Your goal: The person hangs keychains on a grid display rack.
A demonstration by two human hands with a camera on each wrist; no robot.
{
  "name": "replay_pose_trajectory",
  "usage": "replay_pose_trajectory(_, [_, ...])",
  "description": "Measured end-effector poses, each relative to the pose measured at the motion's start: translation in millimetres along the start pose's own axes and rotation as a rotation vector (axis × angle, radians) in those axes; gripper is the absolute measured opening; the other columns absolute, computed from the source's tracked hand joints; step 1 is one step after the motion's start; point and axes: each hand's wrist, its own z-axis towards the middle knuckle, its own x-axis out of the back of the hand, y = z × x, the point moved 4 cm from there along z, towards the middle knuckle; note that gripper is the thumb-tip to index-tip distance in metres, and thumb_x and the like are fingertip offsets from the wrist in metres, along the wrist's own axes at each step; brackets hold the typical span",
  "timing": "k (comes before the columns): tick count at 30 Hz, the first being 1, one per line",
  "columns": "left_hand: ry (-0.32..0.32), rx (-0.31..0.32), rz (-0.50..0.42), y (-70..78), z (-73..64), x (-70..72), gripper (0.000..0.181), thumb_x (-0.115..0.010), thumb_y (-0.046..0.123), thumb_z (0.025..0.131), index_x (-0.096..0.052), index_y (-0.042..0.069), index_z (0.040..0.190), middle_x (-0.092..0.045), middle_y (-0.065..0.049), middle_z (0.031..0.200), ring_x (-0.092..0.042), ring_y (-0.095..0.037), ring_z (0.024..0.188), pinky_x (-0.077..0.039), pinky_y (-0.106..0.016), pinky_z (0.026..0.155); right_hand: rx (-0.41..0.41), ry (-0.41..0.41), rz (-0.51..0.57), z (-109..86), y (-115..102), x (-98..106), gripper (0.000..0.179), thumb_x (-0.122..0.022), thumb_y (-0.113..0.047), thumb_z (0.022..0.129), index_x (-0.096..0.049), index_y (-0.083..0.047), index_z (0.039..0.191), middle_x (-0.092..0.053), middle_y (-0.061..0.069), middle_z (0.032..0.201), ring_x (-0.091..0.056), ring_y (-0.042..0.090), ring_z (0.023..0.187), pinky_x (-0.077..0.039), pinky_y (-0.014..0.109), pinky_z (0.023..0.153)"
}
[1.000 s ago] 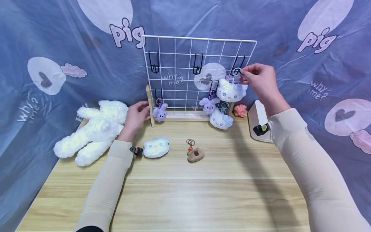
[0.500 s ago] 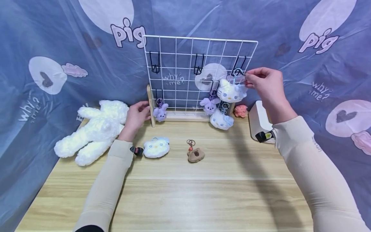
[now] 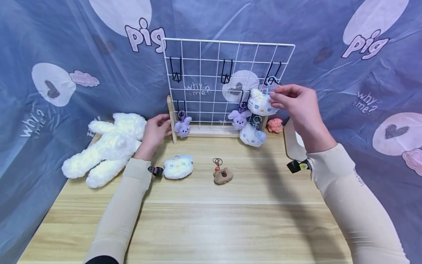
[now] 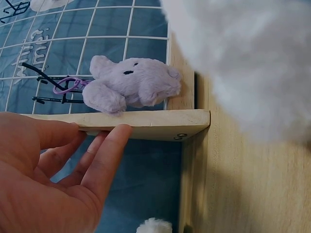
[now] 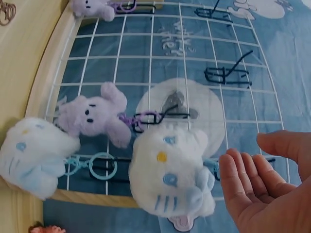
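Note:
My right hand (image 3: 298, 108) is beside the white cat plush keychain (image 3: 258, 101) hanging at the rack's upper right; in the right wrist view its thumb and fingers are apart, with nothing between them, next to the plush's bow. The keychain's blue ring (image 3: 271, 80) hangs on a black hook (image 3: 274, 69). At the rack's left end, my left hand (image 3: 154, 132) touches the wooden side post (image 4: 146, 119) with fairly straight fingertips. Just inside that post a purple bunny keychain (image 4: 136, 82) hangs. Another purple bunny (image 5: 92, 116) and a second white cat plush (image 5: 34, 158) hang lower right.
The white wire grid (image 3: 211, 91) bears more hooks, such as one at top left (image 3: 176, 71). On the table lie a third cat plush (image 3: 178, 167), a brown animal keychain (image 3: 223, 176) and a large white plush (image 3: 110, 146). Something pink and fuzzy (image 3: 274, 125) sits at right.
My right hand has moved off the hook's tip and down beside the hanging cat plush, its fingers now overlapping the plush's side in the head view. My left hand stays at the post.

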Motion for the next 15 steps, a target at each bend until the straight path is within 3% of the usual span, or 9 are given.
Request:
replay_pose_trajectory(7, [0.003,0.000,-0.001,-0.4,0.6,0.4,0.040,-0.059,0.011,0.117,-0.062,0.000,0.155,-0.065,-0.026,0.130,-0.075,-0.039,0.119,-0.073,-0.030,0.097,0.017,-0.043,-0.081,-8.5,1.2,-14.5,0.013,-0.085,-0.002,0.096,-0.083,-0.010,0.106,-0.078,-0.009,0.090,-0.076,0.005,0.081,-0.070,0.016,0.076])
replay_pose_trajectory(13, [0.002,-0.004,0.004,-0.1,0.3,0.1,0.040,-0.059,0.011,0.117,-0.062,0.000,0.155,-0.065,-0.028,0.131,-0.075,-0.039,0.119,-0.073,-0.032,0.099,-0.012,-0.098,-0.199,-18.0,9.4,-26.8,0.025,-0.087,-0.010,0.097,-0.081,-0.008,0.122,-0.077,-0.017,0.097,-0.072,0.002,0.092,-0.064,0.010,0.081])
replay_pose_trajectory(15, [0.001,-0.007,0.011,0.3,0.0,0.3,0.041,-0.059,0.012,0.117,-0.062,-0.001,0.155,-0.065,-0.028,0.132,-0.075,-0.040,0.119,-0.073,-0.033,0.099,-0.033,-0.125,-0.226,-21.4,14.9,-31.6,0.025,-0.087,-0.014,0.098,-0.081,-0.012,0.123,-0.079,-0.019,0.098,-0.071,0.001,0.093,-0.060,0.010,0.071])
